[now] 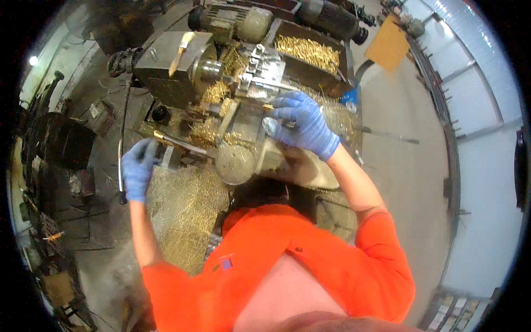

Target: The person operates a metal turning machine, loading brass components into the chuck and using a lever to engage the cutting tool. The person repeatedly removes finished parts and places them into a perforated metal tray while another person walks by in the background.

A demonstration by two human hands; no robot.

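Observation:
My right hand [304, 123], in a blue glove, pinches a small brass-coloured part [268, 107] between fingertips and thumb, over the middle of a small lathe-like machine. My left hand [138, 170], gloved alike, is beside the end of a metal lever [185, 144]. Its fingers are loosely bent and apart, with nothing visible in them; whether they touch the lever, I cannot tell. The lever runs to a round metal disc [235, 164] in front of the machine. Left of my right hand, a chuck or spindle nose [210, 70] sticks out from the grey headstock [166, 69].
A brush [181, 53] lies on the headstock. Brass-coloured chips lie around the machine bed, and a metal bin [344, 83] behind holds many small brass pieces [310, 52]. Electric motors [251, 23] stand at the back. A brown cardboard sheet [388, 44] lies at right.

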